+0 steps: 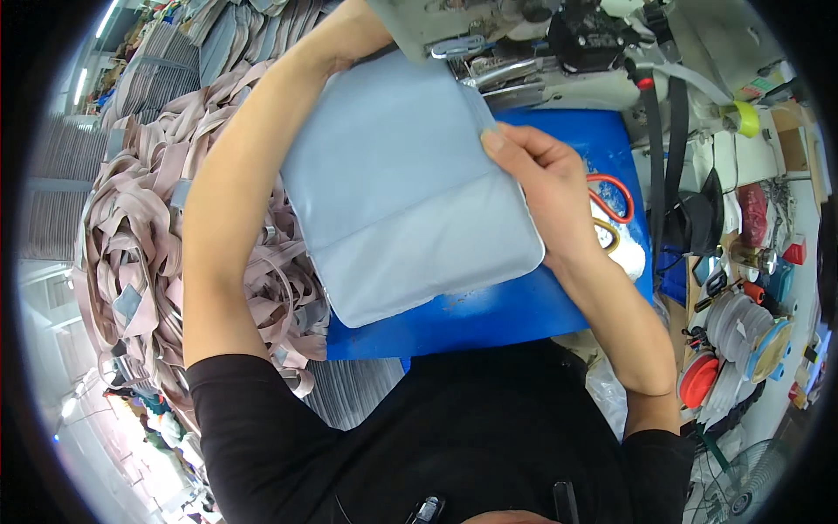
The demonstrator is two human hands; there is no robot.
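A flat grey-blue fabric panel [393, 192] with rounded corners lies across the blue table [454, 319], its far end reaching under the sewing machine [515, 35]. A crosswise line or fold divides its near part from the rest. My right hand [550, 179] pinches the panel's right edge between thumb and fingers. My left hand [362, 35] is at the panel's far left corner, beside the machine head, its fingers hidden from sight. Just right of my right hand are a red handle loop [615, 196] and a brownish one [608, 233], apparently scissors, by something white [628, 255].
Tangled pinkish fabric strips [148, 210] pile up on the left, with bundled stacks of grey pieces [61, 218] beyond. Dark belts or straps [663, 157] hang at the machine's right. Spools or discs [738, 327] and a fan [742, 489] stand farther right.
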